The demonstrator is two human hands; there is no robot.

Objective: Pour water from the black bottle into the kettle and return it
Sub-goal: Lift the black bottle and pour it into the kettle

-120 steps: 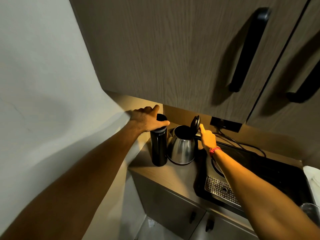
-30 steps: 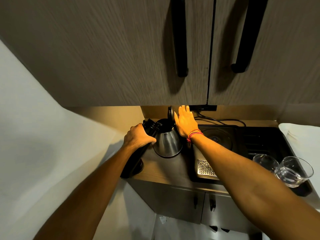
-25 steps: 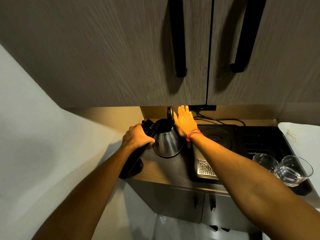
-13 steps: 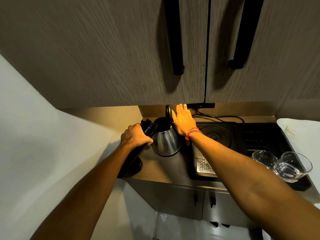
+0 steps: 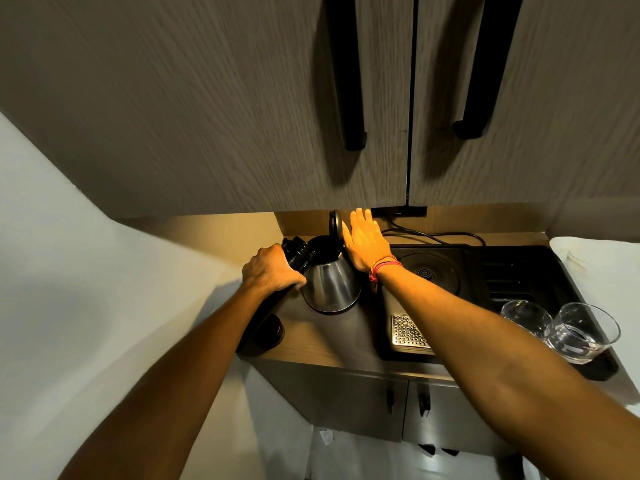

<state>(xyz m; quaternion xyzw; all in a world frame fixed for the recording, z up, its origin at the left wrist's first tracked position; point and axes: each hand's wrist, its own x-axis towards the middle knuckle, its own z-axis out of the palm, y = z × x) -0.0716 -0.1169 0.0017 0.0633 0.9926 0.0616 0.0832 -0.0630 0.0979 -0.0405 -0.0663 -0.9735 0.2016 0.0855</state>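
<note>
My left hand [image 5: 270,271] grips the black bottle [image 5: 295,253] around its upper body. The bottle is tilted to the right, its open mouth resting at the rim of the steel kettle [image 5: 330,285]. The kettle stands on the counter with its black lid [image 5: 335,223] flipped upright. My right hand [image 5: 363,239] rests flat with fingers straight against the back of that lid and the kettle's handle side. A red thread band circles my right wrist. No water stream is visible. The bottle's lower part is hidden behind my left forearm.
A black round cap [image 5: 272,331] lies on the counter's left front corner. A black tray [image 5: 485,271] with a kettle base ring and metal drain grate [image 5: 408,331] fills the right side. Two glasses [image 5: 581,332] stand at its front right. Upper cabinet doors [image 5: 242,98] hang close overhead.
Since 4.8 s ago the bottle went from upright on the counter to tilted over the kettle mouth. In the last second the hands and bottle hold nearly still; the view drifted slightly.
</note>
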